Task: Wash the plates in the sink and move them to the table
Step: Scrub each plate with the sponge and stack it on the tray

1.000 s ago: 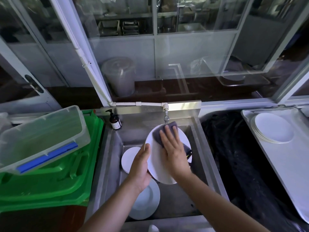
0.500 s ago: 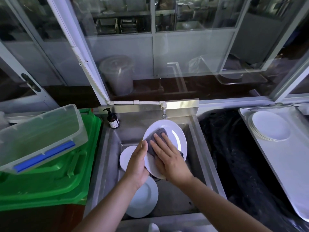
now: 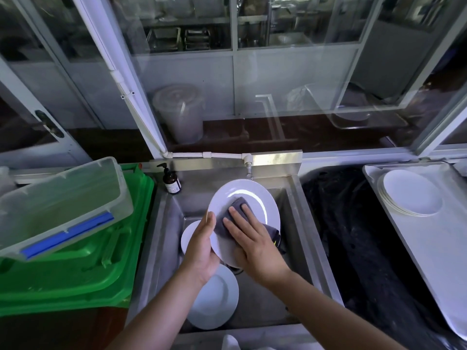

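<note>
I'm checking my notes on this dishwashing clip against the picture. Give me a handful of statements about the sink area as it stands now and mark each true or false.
1. The right hand presses a grey cloth flat against the held plate. True.
2. The left hand grips the pump bottle. False: it holds the plate's left edge; the bottle stands at the sink's back left corner.
3. Two more white plates lie in the sink below the held one. True.
4. The tray on the right holds nothing. False: a stack of white plates sits on it.
</note>
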The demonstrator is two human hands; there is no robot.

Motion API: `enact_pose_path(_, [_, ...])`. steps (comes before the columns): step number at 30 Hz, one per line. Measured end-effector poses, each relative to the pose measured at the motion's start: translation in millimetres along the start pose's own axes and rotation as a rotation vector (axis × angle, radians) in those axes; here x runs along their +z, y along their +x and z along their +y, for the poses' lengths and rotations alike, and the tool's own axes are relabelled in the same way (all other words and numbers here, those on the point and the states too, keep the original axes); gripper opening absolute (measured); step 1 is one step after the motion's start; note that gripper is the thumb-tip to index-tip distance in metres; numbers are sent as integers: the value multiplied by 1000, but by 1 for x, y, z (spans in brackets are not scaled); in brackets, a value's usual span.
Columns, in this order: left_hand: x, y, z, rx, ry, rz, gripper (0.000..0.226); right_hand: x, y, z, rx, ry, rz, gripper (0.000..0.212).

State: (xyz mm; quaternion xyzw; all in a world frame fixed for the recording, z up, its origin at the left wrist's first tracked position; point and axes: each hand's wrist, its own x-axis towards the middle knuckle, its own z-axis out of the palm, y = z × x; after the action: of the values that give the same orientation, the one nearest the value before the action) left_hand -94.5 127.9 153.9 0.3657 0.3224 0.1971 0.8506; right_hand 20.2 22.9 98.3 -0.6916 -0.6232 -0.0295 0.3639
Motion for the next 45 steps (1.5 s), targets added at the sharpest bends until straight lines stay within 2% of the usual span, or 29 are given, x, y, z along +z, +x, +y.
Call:
enact_pose_path(4, [-7, 0, 1, -41, -67, -10, 59, -21, 5, 14, -158, -54, -75, 53])
enact_pose_path(8, [-5, 0, 0, -74, -51, -64, 56, -10, 9, 18, -132, -54, -65, 49])
enact_pose_path(10, [-4, 1, -1, -46, -11, -50, 52, -2, 18, 19, -92, -28, 9, 47])
enact_pose_path(11, [-3, 0, -1, -31, 6, -40, 54, -2, 25, 22, -34, -11, 76, 45])
enact_pose_path(13, [-1, -1, -4, -30, 53, -54, 60, -7, 43, 28, 218, 30, 205, 44])
enact_pose_path(15, [5, -2, -7, -43, 80, -85, 56, -7, 59, 21, 422, 74, 249, 45])
enact_pose_path(16, [8, -2, -7, -51, 81, -73, 53, -5, 62, 14, 400, 83, 251, 44])
enact_pose_path(19, [5, 4, -11, -69, 53, -45, 51, 4, 51, -3, 70, 63, 145, 41])
enact_pose_path(21, [3, 3, -11, -76, 53, -53, 53, 0, 45, 11, -40, 18, 122, 41])
enact_pose_path(22, [3, 2, -10, -75, 62, -52, 55, -2, 45, 20, 10, 4, 152, 42])
enact_pose_path(25, [7, 0, -8, -43, 72, -84, 59, -4, 43, 26, 386, 38, 235, 48])
enact_pose_path(26, [9, 1, -7, -21, 74, -66, 57, -3, 41, 19, 375, 53, 219, 50])
enact_pose_path(28, [7, 6, -5, 11, 59, -19, 53, 6, 31, 1, 157, 40, 122, 51])
enact_pose_path(29, [4, 9, -5, 16, 24, -44, 52, 9, 24, -5, 45, 17, 56, 51])
enact_pose_path(31, [2, 8, -3, 0, -2, -66, 51, 6, 18, 12, -82, -18, 29, 54])
enact_pose_path(32, [2, 7, -2, -5, -11, -81, 49, 2, 18, 24, -37, -28, 43, 56])
enact_pose_path(35, [6, 4, 1, 13, 45, -100, 47, -5, 27, 29, 382, -16, 172, 58])
enact_pose_path(36, [9, 4, 3, 24, 72, -99, 49, -4, 29, 17, 383, -14, 206, 57])
enact_pose_path(37, [11, 4, 5, 25, 79, -81, 53, 1, 29, 6, 275, -7, 217, 54])
enact_pose_path(39, [9, 8, 5, 17, 21, -68, 56, 7, 18, -14, -15, -8, 91, 47])
enact_pose_path(41, [2, 9, 5, -4, 6, -63, 57, -2, 12, 3, -138, -34, 48, 47])
enact_pose_path(42, [0, 8, 4, -1, 33, -71, 57, -8, 13, 17, -73, -45, 75, 48])
enact_pose_path(45, [6, 0, 5, 30, 65, -107, 39, -17, 23, 32, 458, -10, 207, 55])
